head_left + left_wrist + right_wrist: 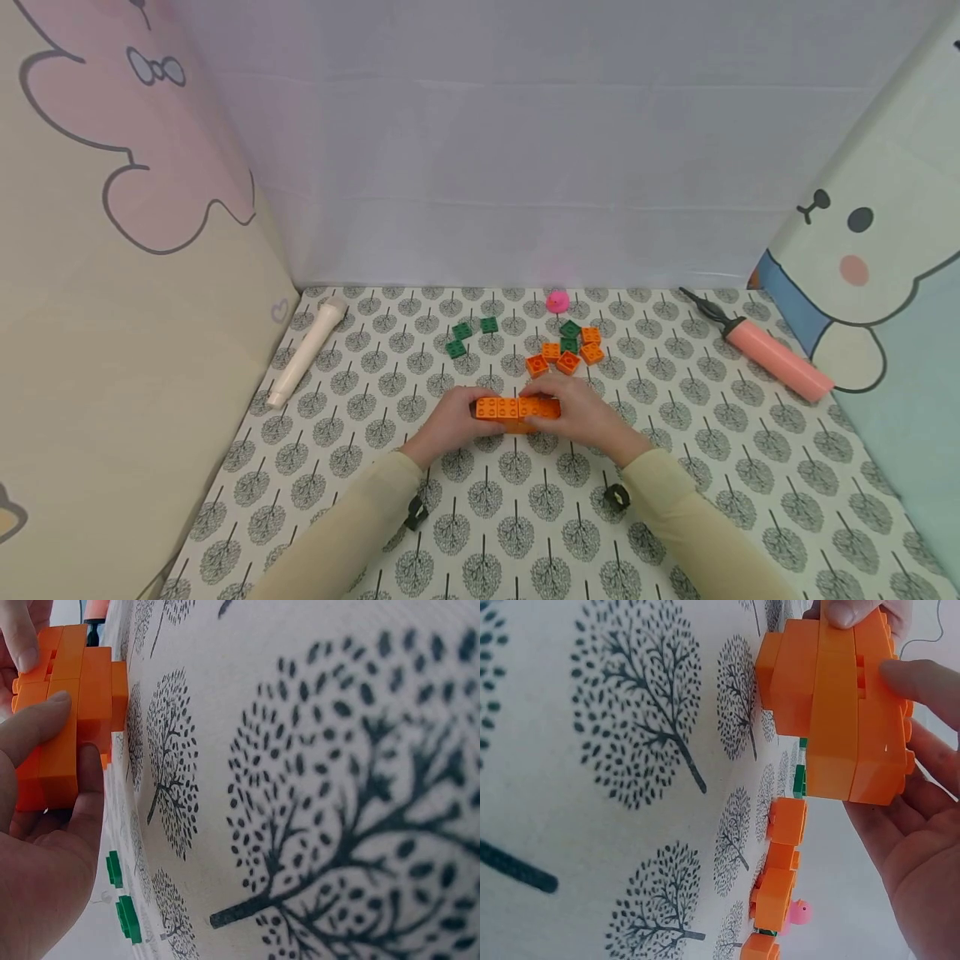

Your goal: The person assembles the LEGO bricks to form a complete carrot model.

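An orange toy brick build (507, 408), made of several studded bricks stacked in layers, sits at the middle of the table. Its top layer is a long row, while the lower layers narrow downward, as the right wrist view shows on the brick build (832, 712). My left hand (454, 415) grips the left end, with the thumb on the near side and fingers beneath and behind. The right end is held by my right hand (576, 410), its thumb pressed on the near face. In the left wrist view, a fingertip of each hand lies on the brick build (64, 656).
Beyond the hands lie loose orange bricks (567, 362) and green bricks (456, 348). Behind them stands a pink toy duck (557, 302). A white baton-like stick (307, 353) is at the left, and a pink pump (780, 358) with a black nozzle lies at the right.
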Action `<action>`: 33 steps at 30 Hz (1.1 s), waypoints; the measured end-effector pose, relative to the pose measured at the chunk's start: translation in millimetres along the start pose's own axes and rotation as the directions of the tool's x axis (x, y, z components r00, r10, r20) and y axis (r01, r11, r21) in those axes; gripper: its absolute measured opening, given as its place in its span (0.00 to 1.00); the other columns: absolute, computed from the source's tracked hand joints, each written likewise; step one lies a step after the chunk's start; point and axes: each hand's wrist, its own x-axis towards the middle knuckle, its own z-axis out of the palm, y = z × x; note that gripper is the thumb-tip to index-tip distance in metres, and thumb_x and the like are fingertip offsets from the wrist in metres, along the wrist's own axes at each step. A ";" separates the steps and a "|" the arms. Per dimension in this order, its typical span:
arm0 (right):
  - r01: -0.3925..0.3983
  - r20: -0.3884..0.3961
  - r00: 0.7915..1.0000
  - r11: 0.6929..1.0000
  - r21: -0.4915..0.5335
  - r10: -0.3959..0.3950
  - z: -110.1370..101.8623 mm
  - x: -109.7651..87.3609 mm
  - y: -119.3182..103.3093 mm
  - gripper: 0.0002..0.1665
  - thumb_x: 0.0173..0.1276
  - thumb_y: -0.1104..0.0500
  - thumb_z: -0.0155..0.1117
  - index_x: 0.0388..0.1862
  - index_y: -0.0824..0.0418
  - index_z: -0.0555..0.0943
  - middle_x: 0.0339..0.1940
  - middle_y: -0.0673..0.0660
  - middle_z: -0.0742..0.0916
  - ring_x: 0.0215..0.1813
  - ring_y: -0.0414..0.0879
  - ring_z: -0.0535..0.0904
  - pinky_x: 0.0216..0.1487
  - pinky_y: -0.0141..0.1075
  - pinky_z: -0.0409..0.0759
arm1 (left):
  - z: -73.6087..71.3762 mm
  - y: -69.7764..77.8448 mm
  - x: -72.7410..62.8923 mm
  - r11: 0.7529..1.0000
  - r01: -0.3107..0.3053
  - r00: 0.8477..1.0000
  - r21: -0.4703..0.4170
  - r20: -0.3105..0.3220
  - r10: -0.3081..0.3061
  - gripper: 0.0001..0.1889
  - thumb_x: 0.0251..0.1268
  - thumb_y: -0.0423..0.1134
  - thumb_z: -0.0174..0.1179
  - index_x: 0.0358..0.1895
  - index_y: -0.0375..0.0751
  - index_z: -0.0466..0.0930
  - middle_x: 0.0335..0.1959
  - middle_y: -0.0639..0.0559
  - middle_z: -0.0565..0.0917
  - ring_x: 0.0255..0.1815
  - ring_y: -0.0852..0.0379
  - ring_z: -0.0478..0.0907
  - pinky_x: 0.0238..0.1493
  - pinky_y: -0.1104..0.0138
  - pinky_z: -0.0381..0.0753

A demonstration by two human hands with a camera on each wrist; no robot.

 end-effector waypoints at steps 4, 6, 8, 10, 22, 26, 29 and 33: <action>-0.012 0.011 1.000 1.000 -0.008 0.012 -1.3 0.3 -1.3 0.21 0.63 0.56 0.79 0.54 0.52 0.87 0.48 0.45 0.87 0.51 0.41 0.82 0.59 0.45 0.81 | 0.2 0.3 0.2 1.000 0.004 1.000 -0.002 0.001 -0.004 0.24 0.54 0.42 0.80 0.56 0.46 0.87 0.40 0.60 0.85 0.38 0.57 0.79 0.43 0.60 0.79; -0.014 0.015 1.000 1.000 -0.022 0.015 -1.8 0.8 -2.0 0.21 0.62 0.56 0.80 0.54 0.52 0.87 0.48 0.44 0.87 0.50 0.41 0.82 0.59 0.45 0.81 | 0.5 0.1 0.6 1.000 0.003 1.000 -0.004 0.002 -0.003 0.24 0.54 0.42 0.80 0.56 0.46 0.87 0.39 0.60 0.85 0.37 0.57 0.79 0.43 0.60 0.79; -0.015 0.017 1.000 0.999 -0.040 0.015 -2.2 1.5 -2.7 0.21 0.60 0.56 0.81 0.53 0.52 0.87 0.48 0.44 0.88 0.50 0.41 0.81 0.57 0.44 0.81 | 0.6 0.2 0.8 1.000 0.001 1.000 -0.006 0.003 -0.001 0.24 0.54 0.42 0.80 0.56 0.46 0.87 0.39 0.60 0.85 0.37 0.57 0.80 0.43 0.60 0.79; -0.010 0.019 1.000 0.998 -0.059 0.012 -2.5 2.2 -3.4 0.21 0.60 0.56 0.81 0.53 0.51 0.88 0.48 0.43 0.88 0.49 0.40 0.81 0.55 0.42 0.82 | 0.9 -0.1 1.0 1.000 0.002 1.000 -0.010 0.004 -0.002 0.24 0.54 0.42 0.80 0.55 0.46 0.87 0.39 0.60 0.86 0.38 0.57 0.80 0.44 0.60 0.79; -0.013 0.022 1.000 0.992 -0.123 0.016 -1.9 2.6 -6.6 0.21 0.60 0.52 0.82 0.52 0.51 0.88 0.49 0.45 0.89 0.51 0.42 0.82 0.57 0.44 0.81 | 0.6 0.0 0.4 1.000 0.002 1.000 -0.017 0.001 -0.002 0.24 0.54 0.43 0.80 0.55 0.47 0.88 0.40 0.61 0.86 0.39 0.57 0.80 0.44 0.59 0.79; -0.017 0.030 0.999 0.991 -0.130 0.021 -1.9 2.5 -6.8 0.22 0.61 0.51 0.81 0.54 0.52 0.88 0.52 0.48 0.89 0.54 0.46 0.82 0.59 0.46 0.81 | 0.5 -0.4 1.0 1.000 -0.013 1.000 -0.007 -0.001 0.013 0.23 0.54 0.43 0.80 0.55 0.46 0.88 0.40 0.61 0.86 0.38 0.57 0.80 0.44 0.59 0.78; -0.018 0.036 0.999 0.991 -0.129 0.023 -1.6 2.3 -6.9 0.23 0.62 0.51 0.80 0.56 0.53 0.88 0.54 0.50 0.89 0.57 0.48 0.83 0.61 0.48 0.80 | 0.3 -0.8 1.7 1.000 -0.020 1.000 0.000 0.000 0.020 0.23 0.54 0.43 0.80 0.55 0.47 0.88 0.40 0.61 0.86 0.38 0.57 0.80 0.42 0.60 0.78; -0.028 0.038 0.999 0.992 -0.120 0.032 -1.0 3.0 -7.4 0.23 0.62 0.52 0.80 0.55 0.54 0.88 0.55 0.52 0.89 0.58 0.50 0.83 0.63 0.50 0.79 | -0.3 -1.3 2.1 1.000 -0.019 1.000 0.002 0.005 0.019 0.22 0.54 0.42 0.80 0.54 0.47 0.88 0.38 0.61 0.86 0.36 0.57 0.80 0.40 0.60 0.79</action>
